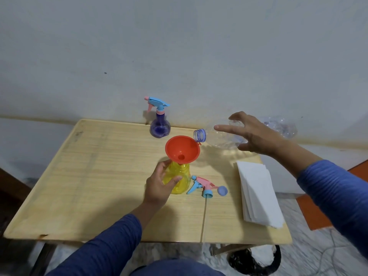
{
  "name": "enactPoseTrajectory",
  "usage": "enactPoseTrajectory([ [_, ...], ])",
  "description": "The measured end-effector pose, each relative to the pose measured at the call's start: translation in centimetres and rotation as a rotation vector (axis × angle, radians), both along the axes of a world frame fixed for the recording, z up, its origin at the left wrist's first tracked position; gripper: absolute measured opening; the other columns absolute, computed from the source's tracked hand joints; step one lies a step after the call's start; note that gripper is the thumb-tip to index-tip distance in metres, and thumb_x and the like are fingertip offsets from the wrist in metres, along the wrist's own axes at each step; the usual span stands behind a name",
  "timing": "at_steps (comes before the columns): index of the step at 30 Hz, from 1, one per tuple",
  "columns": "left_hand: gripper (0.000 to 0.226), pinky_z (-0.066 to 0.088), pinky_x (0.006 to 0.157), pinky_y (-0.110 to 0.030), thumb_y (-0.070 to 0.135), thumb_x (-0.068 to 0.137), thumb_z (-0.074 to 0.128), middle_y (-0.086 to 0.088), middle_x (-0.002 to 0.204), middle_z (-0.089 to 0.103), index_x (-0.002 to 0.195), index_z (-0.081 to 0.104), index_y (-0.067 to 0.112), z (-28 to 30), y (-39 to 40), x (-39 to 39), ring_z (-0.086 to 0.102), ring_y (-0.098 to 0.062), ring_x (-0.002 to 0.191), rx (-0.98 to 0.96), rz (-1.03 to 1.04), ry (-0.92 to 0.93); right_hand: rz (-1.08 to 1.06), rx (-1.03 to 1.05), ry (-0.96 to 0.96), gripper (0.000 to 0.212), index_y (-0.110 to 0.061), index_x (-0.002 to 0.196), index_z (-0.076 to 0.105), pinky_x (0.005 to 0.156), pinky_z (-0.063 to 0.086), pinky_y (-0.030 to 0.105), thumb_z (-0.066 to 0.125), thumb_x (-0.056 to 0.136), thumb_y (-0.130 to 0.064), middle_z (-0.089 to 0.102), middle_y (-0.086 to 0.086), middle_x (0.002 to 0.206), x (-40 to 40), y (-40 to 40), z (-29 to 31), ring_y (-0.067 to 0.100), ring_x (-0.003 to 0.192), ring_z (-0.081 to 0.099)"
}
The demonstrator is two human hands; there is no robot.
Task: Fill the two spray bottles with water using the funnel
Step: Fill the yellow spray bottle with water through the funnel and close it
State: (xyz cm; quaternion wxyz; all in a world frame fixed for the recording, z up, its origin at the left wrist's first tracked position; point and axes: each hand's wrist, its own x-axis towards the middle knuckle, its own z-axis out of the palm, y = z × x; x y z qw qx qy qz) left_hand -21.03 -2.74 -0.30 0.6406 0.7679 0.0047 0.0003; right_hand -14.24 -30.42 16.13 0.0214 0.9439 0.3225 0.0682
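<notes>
Hands on smooth translucent bottles

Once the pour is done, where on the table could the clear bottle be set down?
Bare wood lies left of the yellow bottle, out to the table edge, and along the near edge. Crowded: the loose sprayer and napkins on the right, the purple bottle at the back.

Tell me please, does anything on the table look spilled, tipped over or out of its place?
No spill shows. One odd thing: a spray head lies on its side on the table, unscrewed from the yellow spray bottle, which now carries the funnel. That fits filling.
</notes>
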Motion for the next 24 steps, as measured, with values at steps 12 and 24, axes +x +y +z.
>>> enactPoseTrajectory([
  [12,0.048,0.038,0.080,-0.008,0.020,0.079,0.074,0.034,0.107,0.052,0.115,0.047,0.036,0.6,-0.1,-0.1,0.046,0.020,0.096,-0.053,-0.019,0.013,0.072,-0.100,-0.086,0.103,-0.048,0.137,0.024,0.090,0.043,0.045,0.079,0.064,-0.001,0.048,0.024,0.125,0.3,1.1,1.3,0.040,0.107,0.052],
  [24,0.048,0.039,0.082,-0.008,0.018,0.078,0.075,0.032,0.107,0.054,0.109,0.048,0.043,0.4,0.0,-0.1,0.048,0.020,0.097,-0.064,-0.027,-0.006,0.115,-0.167,-0.186,0.109,-0.049,0.137,0.027,0.087,0.044,0.046,0.077,0.057,0.008,0.052,0.026,0.118,0.6,1.2,1.5,0.041,0.094,0.054],
])
